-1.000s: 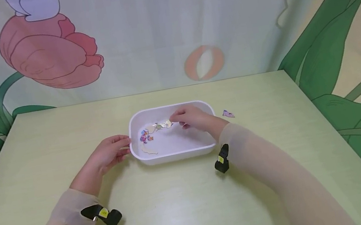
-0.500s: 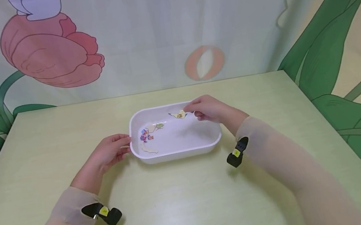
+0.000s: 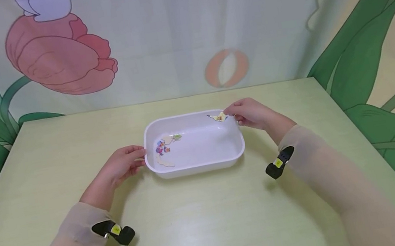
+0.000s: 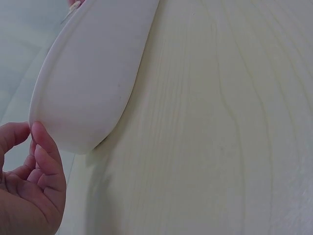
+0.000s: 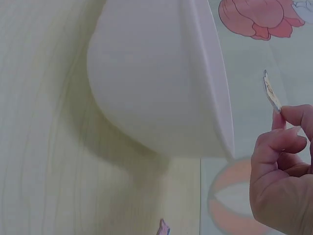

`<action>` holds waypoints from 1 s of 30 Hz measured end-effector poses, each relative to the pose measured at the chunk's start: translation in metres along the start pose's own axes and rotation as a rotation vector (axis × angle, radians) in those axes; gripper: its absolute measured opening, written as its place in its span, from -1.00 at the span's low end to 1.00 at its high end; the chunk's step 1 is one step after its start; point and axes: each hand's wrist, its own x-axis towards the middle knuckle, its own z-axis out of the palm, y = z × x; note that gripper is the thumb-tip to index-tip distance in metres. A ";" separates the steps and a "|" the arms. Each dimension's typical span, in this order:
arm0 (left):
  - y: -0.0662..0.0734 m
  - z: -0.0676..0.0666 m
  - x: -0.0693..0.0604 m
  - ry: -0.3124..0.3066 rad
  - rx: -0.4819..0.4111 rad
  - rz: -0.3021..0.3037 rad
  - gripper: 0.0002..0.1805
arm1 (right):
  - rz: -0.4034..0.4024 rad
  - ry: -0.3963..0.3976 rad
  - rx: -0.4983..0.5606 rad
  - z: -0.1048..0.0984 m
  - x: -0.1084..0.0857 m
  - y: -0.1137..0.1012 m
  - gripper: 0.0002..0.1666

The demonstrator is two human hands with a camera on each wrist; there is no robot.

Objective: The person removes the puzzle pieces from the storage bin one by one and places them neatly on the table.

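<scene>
A white tray [image 3: 205, 168] stands on the table, with several small colourful cutouts [image 3: 162, 146] and a cream strip [image 3: 164, 162] lying at its left end. My left hand [image 3: 125, 165] pinches the tray's left rim; the left wrist view shows thumb and finger of that hand [image 4: 34, 181] meeting on the rim. Over the tray's back right corner, my right hand [image 3: 252, 114] pinches a small yellowish cutout [image 3: 219, 117] between thumb and finger. That cutout [image 5: 272, 94] appears nearly edge-on in the right wrist view, held at its end by the right hand [image 5: 283, 171].
The light wooden table [image 3: 205, 217] extends around the tray. In the right wrist view, a small pink and purple cutout [image 5: 164, 227] lies on the table beside the tray. A printed curtain [image 3: 152, 39] hangs behind the table's back edge.
My right hand has moved right from inside the tray to its back right corner, carrying the yellowish cutout up from beside the others. My left hand has stayed at the left rim.
</scene>
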 end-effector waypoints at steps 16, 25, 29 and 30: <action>-0.001 0.002 0.000 0.022 -0.016 -0.016 -0.53 | -0.017 -0.017 -0.008 -0.037 -0.003 0.030 -0.73; 0.000 0.001 -0.001 0.022 -0.020 -0.016 -0.52 | 0.004 0.021 -0.052 -0.054 -0.005 0.043 -0.74; 0.000 0.001 -0.001 0.021 -0.021 -0.019 -0.53 | 0.026 0.030 -0.054 -0.062 -0.006 0.048 -0.71; 0.000 0.001 -0.001 0.022 -0.020 -0.021 -0.53 | 0.032 0.036 -0.053 -0.064 -0.006 0.049 -0.69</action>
